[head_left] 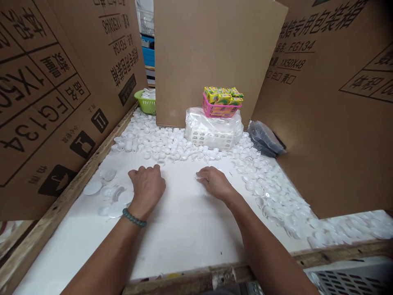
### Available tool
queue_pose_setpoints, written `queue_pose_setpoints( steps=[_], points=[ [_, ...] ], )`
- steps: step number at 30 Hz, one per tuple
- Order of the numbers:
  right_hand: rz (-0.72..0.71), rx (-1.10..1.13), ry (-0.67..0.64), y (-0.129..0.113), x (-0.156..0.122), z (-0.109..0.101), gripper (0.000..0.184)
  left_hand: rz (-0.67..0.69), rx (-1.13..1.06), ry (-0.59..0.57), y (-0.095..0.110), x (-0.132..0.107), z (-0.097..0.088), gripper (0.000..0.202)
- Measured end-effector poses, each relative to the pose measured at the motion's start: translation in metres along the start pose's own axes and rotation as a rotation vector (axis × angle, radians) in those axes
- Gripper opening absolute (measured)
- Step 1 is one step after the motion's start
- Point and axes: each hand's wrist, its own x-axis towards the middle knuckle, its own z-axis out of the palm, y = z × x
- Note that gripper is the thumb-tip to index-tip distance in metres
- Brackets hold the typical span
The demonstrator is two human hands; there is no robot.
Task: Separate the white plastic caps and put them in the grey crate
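Note:
My left hand (147, 185), with a beaded bracelet (134, 218) at the wrist, is closed knuckles-up over the white tabletop (181, 229). Its fingertips are hidden, so whatever they hold cannot be seen. Just left of it lie several flat white plastic discs (92, 188) and shallow white pieces (109, 175). My right hand (213, 181) pinches a small whitish plastic piece (199, 175) between thumb and fingers, a little above the tabletop. A faint translucent shape is below that hand, too unclear to name.
Many small white plastic pieces (172, 147) spread along the back and the right side (276, 196). A plastic-wrapped pack (211, 137) bears a pink basket (222, 110) of yellow-green boxes (224, 98). A green basket (147, 104) stands back left. Cardboard panels (215, 53) wall three sides.

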Motion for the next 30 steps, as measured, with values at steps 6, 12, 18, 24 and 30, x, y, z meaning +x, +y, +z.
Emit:
queue_pose_setpoints(
  steps=[6,12,18,24,30],
  points=[
    [-0.013,-0.105,-0.05,-0.003,0.0,-0.005,0.01,0.011,-0.003,0.05,0.0,0.002,0.009,0.025],
    [-0.106,-0.328,-0.001,-0.012,0.008,0.008,0.025,-0.078,-0.04,-0.009,-0.001,0.004,0.021,0.025],
    [0.018,0.029,0.097,-0.009,0.01,0.019,0.034,-0.055,-0.092,0.021,0.004,0.003,0.022,0.02],
    [-0.199,-0.006,0.133,-0.041,0.055,0.011,0.032,-0.206,-0.107,0.058,-0.01,0.008,0.024,0.021],
    [-0.533,-0.143,-0.011,-0.086,0.116,0.033,0.037,-0.188,-0.072,0.069,-0.013,0.007,0.023,0.025]
  ],
)
